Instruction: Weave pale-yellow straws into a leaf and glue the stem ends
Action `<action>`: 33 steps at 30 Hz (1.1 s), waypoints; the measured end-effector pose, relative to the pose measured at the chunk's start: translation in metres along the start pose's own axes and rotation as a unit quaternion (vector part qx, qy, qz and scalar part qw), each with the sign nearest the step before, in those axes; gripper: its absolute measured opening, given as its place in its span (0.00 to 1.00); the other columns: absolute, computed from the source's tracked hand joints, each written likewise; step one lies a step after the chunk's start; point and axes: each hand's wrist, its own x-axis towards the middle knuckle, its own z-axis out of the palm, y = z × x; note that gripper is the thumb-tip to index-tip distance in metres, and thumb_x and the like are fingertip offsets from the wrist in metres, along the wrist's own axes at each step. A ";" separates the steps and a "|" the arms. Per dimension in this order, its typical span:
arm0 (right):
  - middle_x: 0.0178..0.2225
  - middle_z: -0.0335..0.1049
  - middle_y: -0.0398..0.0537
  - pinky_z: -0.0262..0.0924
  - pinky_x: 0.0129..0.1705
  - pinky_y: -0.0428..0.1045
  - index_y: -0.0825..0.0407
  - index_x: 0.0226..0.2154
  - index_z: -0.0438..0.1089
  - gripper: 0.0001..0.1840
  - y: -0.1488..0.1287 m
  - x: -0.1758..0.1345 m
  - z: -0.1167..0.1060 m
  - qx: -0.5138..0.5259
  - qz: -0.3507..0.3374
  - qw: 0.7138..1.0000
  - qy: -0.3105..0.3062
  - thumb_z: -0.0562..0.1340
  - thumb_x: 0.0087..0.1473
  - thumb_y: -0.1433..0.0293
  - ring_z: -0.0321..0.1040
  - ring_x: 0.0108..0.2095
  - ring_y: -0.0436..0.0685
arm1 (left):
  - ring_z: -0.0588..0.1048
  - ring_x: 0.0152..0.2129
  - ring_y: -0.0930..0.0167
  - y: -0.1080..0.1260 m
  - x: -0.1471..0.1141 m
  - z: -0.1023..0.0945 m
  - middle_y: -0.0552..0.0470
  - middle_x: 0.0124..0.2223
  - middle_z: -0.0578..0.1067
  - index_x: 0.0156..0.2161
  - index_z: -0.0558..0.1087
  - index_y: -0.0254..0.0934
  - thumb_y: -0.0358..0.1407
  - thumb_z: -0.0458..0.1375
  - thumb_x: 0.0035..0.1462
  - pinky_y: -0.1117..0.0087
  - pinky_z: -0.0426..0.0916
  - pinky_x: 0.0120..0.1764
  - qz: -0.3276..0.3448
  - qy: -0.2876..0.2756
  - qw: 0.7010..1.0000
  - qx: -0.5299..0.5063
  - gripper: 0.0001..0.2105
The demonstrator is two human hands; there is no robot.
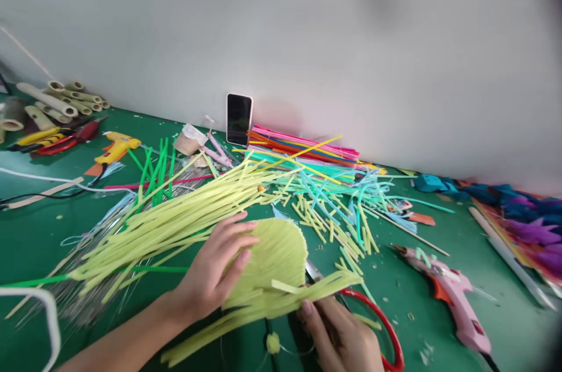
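Note:
My left hand [219, 269] rests on a flat, rounded panel of yellow-green pipe cleaners [274, 252], its fingers spread out. My right hand [345, 334] is closed around red-handled scissors [393, 331], whose metal blade shows behind the panel's right edge. Under my right thumb, loose yellow-green pipe cleaner strips [320, 293] lie across the panel's lower part. Below the panel a small yellow-green fuzzy ball [273, 343] sits on thin clear strands. A large bundle of long yellow-green pipe cleaners [175, 214] spreads beyond my left hand.
Cut pipe cleaner pieces [314, 217] litter the green table [144, 120]. A phone [239, 119] leans on the wall beside coloured pipe cleaners [307, 147]. A pink glue gun [452, 296] lies at right; a yellow glue gun [117, 147], pliers [72, 138] and bamboo tubes [48, 100] are left.

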 end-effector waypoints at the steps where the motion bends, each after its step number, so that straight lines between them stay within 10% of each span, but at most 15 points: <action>1: 0.34 0.79 0.52 0.66 0.35 0.49 0.45 0.33 0.78 0.17 -0.002 0.000 -0.001 -0.013 -0.019 1.000 -0.001 0.60 0.58 0.53 0.75 0.32 0.62 | 0.63 0.59 0.60 0.000 0.001 -0.001 0.43 0.55 0.72 0.51 0.70 0.39 0.30 0.49 0.66 0.56 0.61 0.59 0.019 0.008 1.000 0.022 0.12; 8: 0.39 0.76 0.53 0.67 0.37 0.50 0.47 0.39 0.74 0.13 0.002 0.001 0.000 -0.151 -0.112 0.982 -0.016 0.56 0.64 0.60 0.76 0.37 0.61 | 0.72 0.38 0.59 -0.025 0.007 -0.030 0.44 0.38 0.75 0.41 0.74 0.36 0.35 0.52 0.65 0.57 0.66 0.43 -0.026 0.033 0.959 0.281 0.09; 22: 0.21 0.71 0.41 0.55 0.15 0.45 0.50 0.36 0.64 0.11 0.021 0.000 0.008 -0.361 -0.304 0.882 0.005 0.49 0.67 0.67 0.71 0.17 0.53 | 0.73 0.35 0.60 -0.036 0.000 -0.040 0.44 0.33 0.73 0.35 0.73 0.34 0.27 0.51 0.63 0.60 0.66 0.40 -0.033 -0.095 0.898 0.428 0.09; 33: 0.15 0.66 0.37 0.52 0.15 0.45 0.48 0.35 0.64 0.15 0.023 -0.002 -0.005 -0.295 -0.175 0.936 0.075 0.48 0.68 0.60 0.67 0.13 0.52 | 0.73 0.30 0.67 -0.022 0.000 -0.056 0.51 0.34 0.74 0.41 0.66 0.37 0.31 0.52 0.67 0.67 0.65 0.37 0.000 0.164 0.955 0.249 0.02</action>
